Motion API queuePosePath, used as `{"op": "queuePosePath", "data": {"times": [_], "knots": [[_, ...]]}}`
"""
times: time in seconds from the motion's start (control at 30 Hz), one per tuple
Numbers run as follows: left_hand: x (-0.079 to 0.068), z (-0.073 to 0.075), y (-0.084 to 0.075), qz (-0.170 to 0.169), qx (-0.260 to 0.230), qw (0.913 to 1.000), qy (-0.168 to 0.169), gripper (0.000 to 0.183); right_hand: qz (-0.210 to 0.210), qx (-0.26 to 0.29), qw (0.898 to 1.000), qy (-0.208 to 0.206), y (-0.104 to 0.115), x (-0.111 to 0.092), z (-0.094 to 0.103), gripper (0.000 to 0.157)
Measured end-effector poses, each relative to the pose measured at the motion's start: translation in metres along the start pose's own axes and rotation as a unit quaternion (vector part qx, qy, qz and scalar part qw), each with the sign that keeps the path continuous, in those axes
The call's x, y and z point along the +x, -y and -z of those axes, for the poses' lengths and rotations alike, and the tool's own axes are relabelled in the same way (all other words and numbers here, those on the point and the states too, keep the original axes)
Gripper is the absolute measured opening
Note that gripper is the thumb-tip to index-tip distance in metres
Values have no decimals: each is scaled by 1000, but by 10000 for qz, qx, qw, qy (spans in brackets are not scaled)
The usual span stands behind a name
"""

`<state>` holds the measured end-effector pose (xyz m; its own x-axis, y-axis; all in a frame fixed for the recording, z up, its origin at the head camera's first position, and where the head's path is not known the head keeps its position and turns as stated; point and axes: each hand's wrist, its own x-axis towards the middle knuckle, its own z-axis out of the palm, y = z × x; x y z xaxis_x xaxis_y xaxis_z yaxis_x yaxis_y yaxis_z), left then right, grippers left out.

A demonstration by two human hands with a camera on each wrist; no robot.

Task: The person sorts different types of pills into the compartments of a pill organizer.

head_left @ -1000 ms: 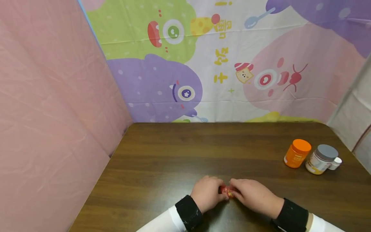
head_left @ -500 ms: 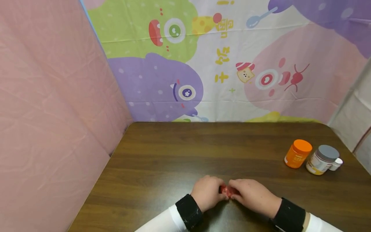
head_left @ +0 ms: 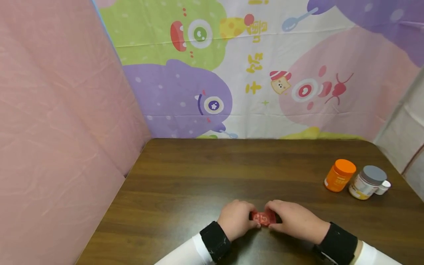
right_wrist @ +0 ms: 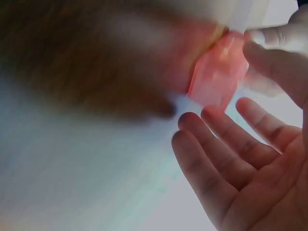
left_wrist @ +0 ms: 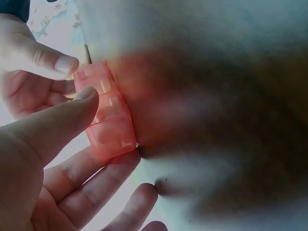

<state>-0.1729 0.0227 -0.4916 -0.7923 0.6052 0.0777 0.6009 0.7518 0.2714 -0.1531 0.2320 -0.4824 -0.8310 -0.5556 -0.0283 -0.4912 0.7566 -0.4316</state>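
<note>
Dark wood desk (head_left: 198,176) fills the view; at its near edge, the left hand (head_left: 236,219) and right hand (head_left: 293,221) pinch a small red translucent case (head_left: 263,218) from both ends. Such shallow fingertip holds could slip. Farther off, near the right edge, stand an orange jar (head_left: 339,175) and a grey-lidded jar (head_left: 367,182).

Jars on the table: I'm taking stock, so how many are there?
3, all near the table's right edge: an orange jar, a grey-lidded jar just right of it, and a small white jar partly hidden behind that one. More could be out of view.
</note>
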Motion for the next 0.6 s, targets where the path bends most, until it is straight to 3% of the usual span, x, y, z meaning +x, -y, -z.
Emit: {"op": "queuePosePath", "data": {"times": [0.2, 0.6], "knots": [[0, 0, -1, 38, -12, 10000, 66, 24, -21, -183, 9998, 68, -6, -6, 4, 34], [0, 1, -1, -12, 49, 10000, 14, 24, 114, -178, 9998, 26, -3, -3, -1, 16]]}}
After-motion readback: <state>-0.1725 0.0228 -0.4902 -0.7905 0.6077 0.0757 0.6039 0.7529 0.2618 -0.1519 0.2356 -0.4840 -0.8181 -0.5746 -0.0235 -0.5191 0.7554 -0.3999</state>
